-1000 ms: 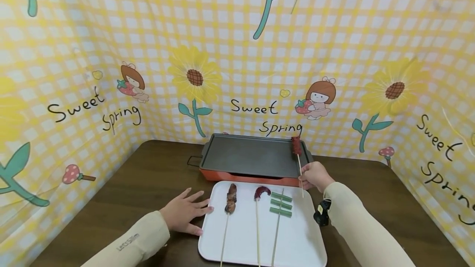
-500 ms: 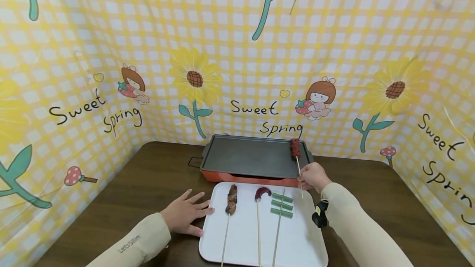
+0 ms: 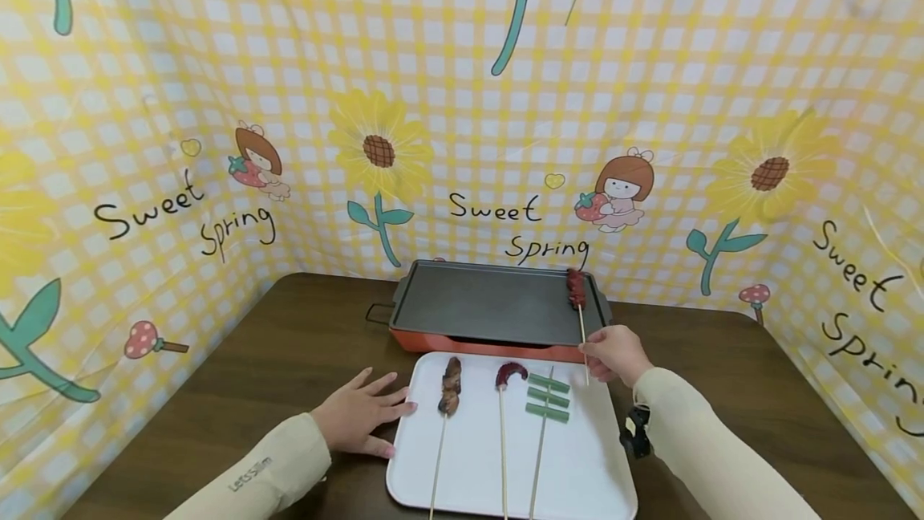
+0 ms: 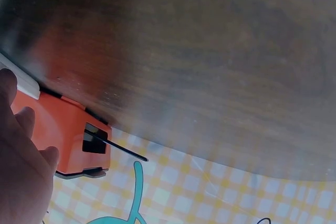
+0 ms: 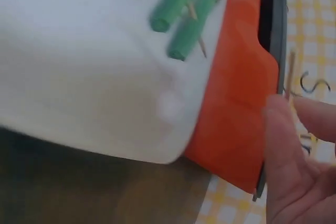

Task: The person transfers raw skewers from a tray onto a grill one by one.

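Observation:
In the head view my right hand (image 3: 619, 353) pinches the thin wooden stick of a red meat skewer (image 3: 576, 290) between thumb and fingertips. The meat end lies over the right side of the dark griddle (image 3: 476, 303), and the stick hangs out past its front edge. The right wrist view has thumb and finger (image 5: 283, 124) meeting on the stick. My left hand (image 3: 361, 416) is spread flat, its fingertips at the left rim of the white tray (image 3: 577, 472). On that tray lie a brown meat skewer (image 3: 451, 387), a curled dark red skewer (image 3: 511, 374) and a green-stick skewer (image 3: 547, 401).
The griddle's orange base (image 3: 426, 341) stands right behind the tray, with a wire handle (image 3: 378, 313) sticking out on its left. Under both is a dark wooden table (image 3: 238, 367). A yellow checked cloth (image 3: 476, 143) closes off the back and sides.
My right hand has shifted slightly right and toward me along the stick, still pinching it. The skewer's meat end stays almost in place over the griddle. My left hand has not moved.

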`<state>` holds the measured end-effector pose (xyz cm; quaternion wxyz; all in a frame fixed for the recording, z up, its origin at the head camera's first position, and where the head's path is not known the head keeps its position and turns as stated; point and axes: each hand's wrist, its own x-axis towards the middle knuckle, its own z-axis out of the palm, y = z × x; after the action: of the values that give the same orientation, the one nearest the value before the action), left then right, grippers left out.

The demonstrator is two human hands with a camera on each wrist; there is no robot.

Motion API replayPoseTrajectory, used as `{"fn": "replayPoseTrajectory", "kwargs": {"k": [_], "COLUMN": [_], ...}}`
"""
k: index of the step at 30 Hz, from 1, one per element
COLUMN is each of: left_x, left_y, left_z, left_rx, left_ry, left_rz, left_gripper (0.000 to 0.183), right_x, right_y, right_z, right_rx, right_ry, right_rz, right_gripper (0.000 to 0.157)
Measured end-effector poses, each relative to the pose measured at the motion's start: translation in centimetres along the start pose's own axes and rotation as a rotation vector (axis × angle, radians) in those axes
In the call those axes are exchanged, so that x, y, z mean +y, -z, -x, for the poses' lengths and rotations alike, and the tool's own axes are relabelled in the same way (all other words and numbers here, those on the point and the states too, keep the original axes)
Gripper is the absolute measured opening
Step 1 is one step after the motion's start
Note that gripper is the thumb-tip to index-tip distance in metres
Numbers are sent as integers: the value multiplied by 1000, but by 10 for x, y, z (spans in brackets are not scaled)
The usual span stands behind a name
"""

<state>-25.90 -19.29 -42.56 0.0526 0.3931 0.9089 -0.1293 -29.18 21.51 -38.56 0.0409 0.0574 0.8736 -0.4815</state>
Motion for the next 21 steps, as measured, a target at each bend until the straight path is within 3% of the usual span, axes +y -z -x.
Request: {"fn": "replayPoseTrajectory", "kwargs": {"k": [5, 9, 16, 21], "left_x": [0, 0, -1, -1], "left_y": [0, 1, 0, -2], "left_z": [-1, 0, -1, -1], "left_rx": [9, 11, 5, 15], "left_ry": [-5, -6, -1, -7], "left_rz": [8, 16, 26, 30], "left_gripper": [72, 72, 72, 71], "right_x": [9, 12, 14, 18], "right_y": [-7, -13, -22, -35], "right_z": [14, 27, 52, 73], "right_rx": [41, 71, 96, 69], "right_ry": [-3, 21, 36, 23], "right_rz": [-98, -101, -71, -69], "right_gripper": [42, 51, 44, 42]}}
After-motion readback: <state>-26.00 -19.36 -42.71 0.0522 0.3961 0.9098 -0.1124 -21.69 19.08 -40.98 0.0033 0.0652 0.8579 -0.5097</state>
